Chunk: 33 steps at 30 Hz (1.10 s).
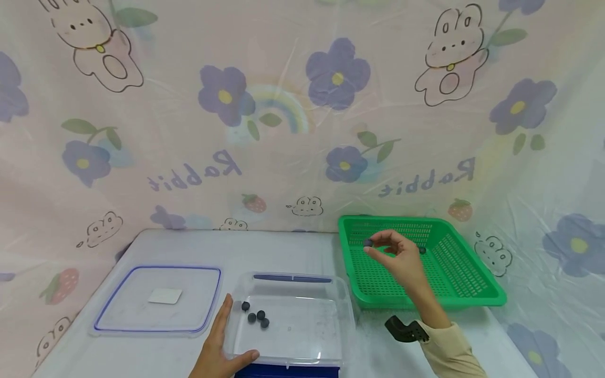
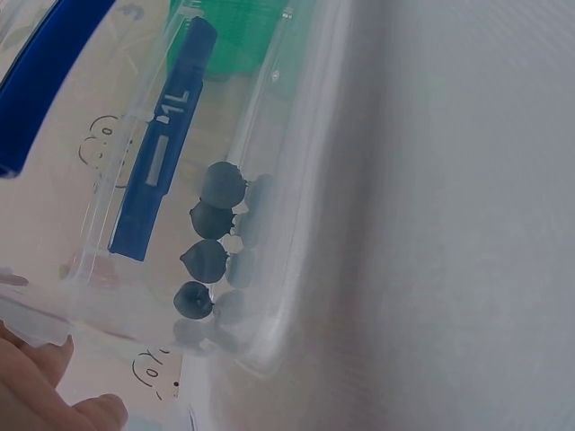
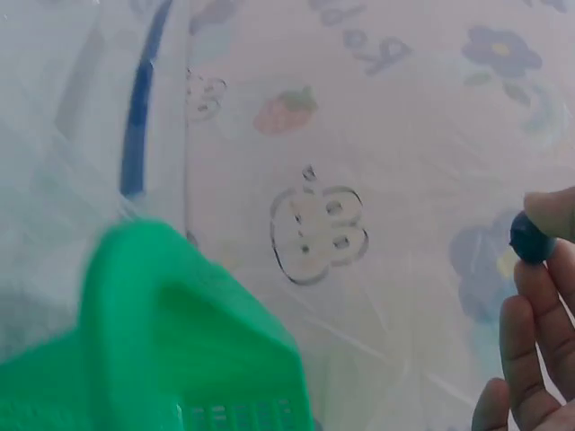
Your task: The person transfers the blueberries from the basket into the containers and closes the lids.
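Observation:
My right hand (image 1: 399, 257) pinches a blueberry (image 1: 368, 242) between thumb and fingertips, over the left part of a green plastic basket (image 1: 378, 302). In the right wrist view the same dark blueberry (image 3: 530, 241) shows between thumb and fingers. Another blueberry (image 1: 423, 250) lies in the basket, beyond the right hand. My left hand (image 1: 218, 341) rests at the front left corner of a clear plastic box (image 1: 312, 325), fingers straight along its side and thumb over the front rim. Several blueberries (image 1: 261, 315) lie on the left of the box's floor; the left wrist view shows them through its wall.
Left of the box, a clear lid (image 1: 120, 302) with a blue seal lies flat on the white table (image 1: 189, 249), a small white card (image 1: 165, 295) within its outline. A blue latch (image 1: 293, 278) lines the box's far side. Behind the table hangs a printed curtain (image 1: 283, 173).

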Available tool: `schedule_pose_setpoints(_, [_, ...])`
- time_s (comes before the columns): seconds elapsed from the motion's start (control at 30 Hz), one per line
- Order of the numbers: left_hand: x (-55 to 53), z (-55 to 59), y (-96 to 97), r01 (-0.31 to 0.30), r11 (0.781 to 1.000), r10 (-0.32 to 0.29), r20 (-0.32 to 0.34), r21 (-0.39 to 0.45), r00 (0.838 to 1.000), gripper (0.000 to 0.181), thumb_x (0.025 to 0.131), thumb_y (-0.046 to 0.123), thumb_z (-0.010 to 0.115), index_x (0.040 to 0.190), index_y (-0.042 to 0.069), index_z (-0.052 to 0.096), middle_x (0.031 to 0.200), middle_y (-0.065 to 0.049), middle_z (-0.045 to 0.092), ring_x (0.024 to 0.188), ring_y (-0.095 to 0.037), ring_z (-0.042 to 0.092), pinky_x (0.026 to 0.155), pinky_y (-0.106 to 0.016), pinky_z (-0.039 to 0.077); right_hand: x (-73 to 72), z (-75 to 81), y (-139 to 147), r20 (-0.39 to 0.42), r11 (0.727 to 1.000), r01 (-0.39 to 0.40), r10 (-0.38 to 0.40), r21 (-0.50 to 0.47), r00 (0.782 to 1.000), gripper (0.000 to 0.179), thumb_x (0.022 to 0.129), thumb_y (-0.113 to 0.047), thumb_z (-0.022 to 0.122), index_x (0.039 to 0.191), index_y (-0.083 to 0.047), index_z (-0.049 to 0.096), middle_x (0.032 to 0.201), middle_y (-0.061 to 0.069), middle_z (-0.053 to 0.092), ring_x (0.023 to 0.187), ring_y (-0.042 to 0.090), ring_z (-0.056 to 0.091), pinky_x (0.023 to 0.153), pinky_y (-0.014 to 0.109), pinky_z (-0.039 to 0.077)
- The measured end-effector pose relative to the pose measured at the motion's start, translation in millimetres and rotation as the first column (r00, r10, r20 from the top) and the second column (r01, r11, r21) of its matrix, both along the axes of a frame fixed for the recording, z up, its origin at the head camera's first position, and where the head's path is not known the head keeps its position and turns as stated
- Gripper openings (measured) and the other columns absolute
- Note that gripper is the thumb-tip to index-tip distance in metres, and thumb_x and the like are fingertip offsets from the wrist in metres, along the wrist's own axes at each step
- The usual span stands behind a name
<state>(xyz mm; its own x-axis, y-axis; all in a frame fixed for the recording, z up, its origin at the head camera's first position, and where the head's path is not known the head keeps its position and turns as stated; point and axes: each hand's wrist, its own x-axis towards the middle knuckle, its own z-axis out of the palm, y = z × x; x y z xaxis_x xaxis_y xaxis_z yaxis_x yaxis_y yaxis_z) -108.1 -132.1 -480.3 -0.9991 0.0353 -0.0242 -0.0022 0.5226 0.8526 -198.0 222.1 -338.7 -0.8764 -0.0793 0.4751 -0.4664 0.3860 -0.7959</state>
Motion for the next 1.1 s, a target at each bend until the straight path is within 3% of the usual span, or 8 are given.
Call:
schedule_pose_setpoints(0.27, [1.6,-4.9,-6.2,0.002,1.0,-0.001,-0.109,0.009,0.994,0.109,0.064,0.037,0.078,0.144,0.021,0.006,0.147,-0.01,0.007,0.128,-0.036,0.014,0.092,-0.064,0.016,9.6,-19.5,-32.1,0.016,0.993,-0.116,0.116,-0.01,0.993,0.019,0.075,-0.002,0.069,0.091,0.001,0.06,0.087,0.014,0.061,0.083,0.027,0.055,0.068,0.039,0.043])
schedule_pose_setpoints(0.4, [0.5,-4.4,-8.4,0.008,1.0,-0.01,-0.139,-0.016,0.99,0.11,0.063,0.039,0.078,0.144,0.022,0.006,0.147,-0.008,0.008,0.127,-0.035,0.015,0.093,-0.062,0.018,11.3,-23.1,-47.5,0.056,0.988,-0.152,0.153,-0.027,0.987,0.018,0.074,-0.002,0.07,0.089,0.0,0.061,0.086,0.011,0.061,0.083,0.027,0.056,0.069,0.047,0.042])
schedule_pose_setpoints(0.5, [-0.7,-4.5,-8.4,0.0,0.999,-0.006,-0.175,-0.035,0.985,0.11,0.062,0.04,0.079,0.144,0.021,0.007,0.147,-0.007,0.009,0.127,-0.036,0.017,0.094,-0.06,0.022,10.7,-23.5,-57.3,0.097,0.983,-0.182,0.184,-0.035,0.978,0.019,0.074,-0.003,0.07,0.091,-0.001,0.061,0.086,0.011,0.061,0.083,0.026,0.056,0.07,0.045,0.043])
schedule_pose_setpoints(0.8, [-1.4,-3.9,-6.2,-0.002,1.0,0.004,-0.183,0.007,0.983,0.112,0.06,0.038,0.08,0.144,0.021,0.009,0.147,-0.005,0.009,0.127,-0.032,0.018,0.095,-0.058,0.021,5.4,-27.2,-88.3,0.174,0.939,-0.328,0.341,-0.1,0.924,0.018,0.078,-0.005,0.067,0.093,0.001,0.06,0.088,0.014,0.06,0.083,0.026,0.055,0.068,0.036,0.045])
schedule_pose_setpoints(1.1, [-1.1,-2.9,-1.6,-0.005,0.997,0.014,-0.121,0.074,0.993,0.113,0.059,0.038,0.081,0.144,0.022,0.008,0.147,0.0,0.007,0.129,-0.029,0.015,0.098,-0.057,0.017,-0.4,-35.0,-116.4,0.236,0.909,-0.412,0.413,-0.057,0.88,0.018,0.078,-0.009,0.067,0.094,-0.001,0.061,0.09,0.011,0.061,0.081,0.023,0.055,0.066,0.035,0.047])
